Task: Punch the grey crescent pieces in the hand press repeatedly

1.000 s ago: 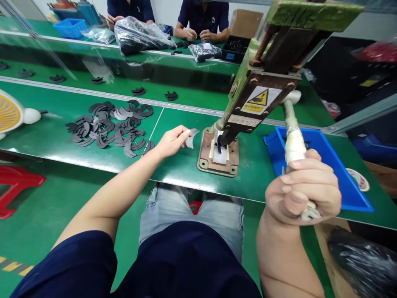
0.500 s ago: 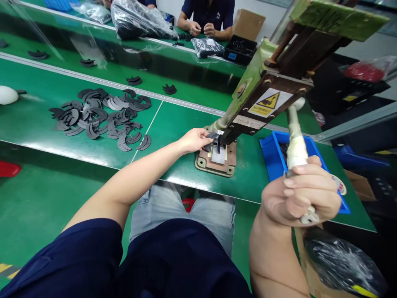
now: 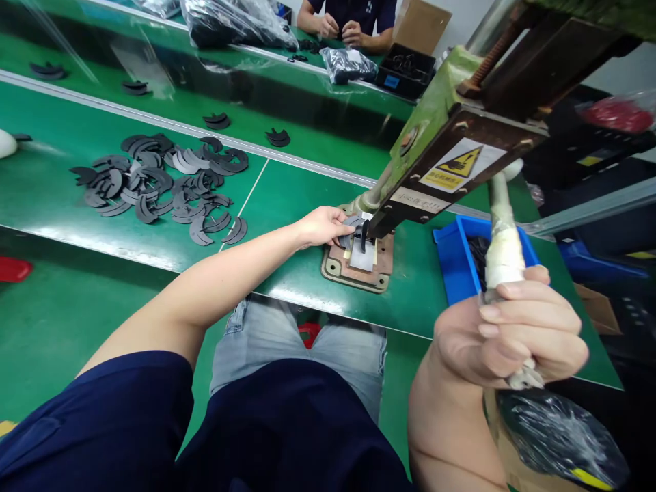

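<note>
My left hand [image 3: 326, 227] pinches a dark grey curved plastic part [image 3: 351, 232] at the base plate [image 3: 335, 268] of a green hand press [image 3: 428, 137]. The part lies under the lower end of the ram, beside a pale metal plate [image 3: 363, 255]. My right hand [image 3: 517, 331] is wrapped round the press's lever handle [image 3: 505, 253], which is covered in whitish tape. A heap of similar curved parts [image 3: 148, 174] lies on the green bench to the left of my left hand.
A blue bin [image 3: 451, 263] with dark parts stands right of the press. Behind a clear divider, several curved parts rest on a green surface. Further back, a person's hands [image 3: 341, 29] work near a bagged bundle [image 3: 348, 65] and a black crate [image 3: 407, 70].
The view has shifted slightly, with the press appearing larger. My left hand keeps its pinch on the curved part, and my right hand still grips the lever, a little lower and further right in view.
</note>
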The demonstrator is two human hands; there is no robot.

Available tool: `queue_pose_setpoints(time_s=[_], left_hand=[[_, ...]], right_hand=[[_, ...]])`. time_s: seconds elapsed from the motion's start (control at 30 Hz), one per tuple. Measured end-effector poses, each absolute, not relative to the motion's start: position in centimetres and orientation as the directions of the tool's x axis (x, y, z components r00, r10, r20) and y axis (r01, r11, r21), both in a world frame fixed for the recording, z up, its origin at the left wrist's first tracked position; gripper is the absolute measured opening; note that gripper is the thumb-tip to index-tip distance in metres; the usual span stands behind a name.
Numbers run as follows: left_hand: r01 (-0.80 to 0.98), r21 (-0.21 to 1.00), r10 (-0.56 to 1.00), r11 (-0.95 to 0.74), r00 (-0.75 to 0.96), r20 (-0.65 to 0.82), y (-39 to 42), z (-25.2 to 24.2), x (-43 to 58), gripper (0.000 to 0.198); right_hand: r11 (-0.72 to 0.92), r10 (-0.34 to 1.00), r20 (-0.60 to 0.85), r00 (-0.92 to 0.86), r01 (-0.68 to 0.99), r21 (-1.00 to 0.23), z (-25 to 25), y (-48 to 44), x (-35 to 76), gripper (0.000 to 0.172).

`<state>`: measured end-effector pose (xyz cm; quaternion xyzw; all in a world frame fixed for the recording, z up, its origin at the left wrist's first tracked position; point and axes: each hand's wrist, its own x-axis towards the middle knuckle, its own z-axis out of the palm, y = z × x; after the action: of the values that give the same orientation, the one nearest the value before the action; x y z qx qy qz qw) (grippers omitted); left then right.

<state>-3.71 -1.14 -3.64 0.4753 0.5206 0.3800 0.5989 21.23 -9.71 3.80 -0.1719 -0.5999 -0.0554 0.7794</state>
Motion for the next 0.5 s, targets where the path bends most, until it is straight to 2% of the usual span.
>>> queue_pose_setpoints(time_s=[0.17,0.33,0.5], left_hand=[[0.038,0.957,0.94,0.287,0.181,-0.289,-0.96,-3.72,-3.44,0.028],[0.095,0.962,0.944,0.256,0.192,-0.27,-0.7,-3.69,-3.08,0.038],[0.095,0.966,0.934,0.24,0.248,-0.256,-0.39,-3.54,-4.03,0.034]], right_hand=[[0.945,0.089,0.953,0.29,0.277,-0.173,3.66,-9.2,21.41,0.066],[0.943,0.073,0.953,0.292,0.292,-0.162,3.61,-9.01,21.47,0.065],[0.927,0.073,0.959,0.272,0.336,-0.166,3.6,-9.02,21.58,0.063]])
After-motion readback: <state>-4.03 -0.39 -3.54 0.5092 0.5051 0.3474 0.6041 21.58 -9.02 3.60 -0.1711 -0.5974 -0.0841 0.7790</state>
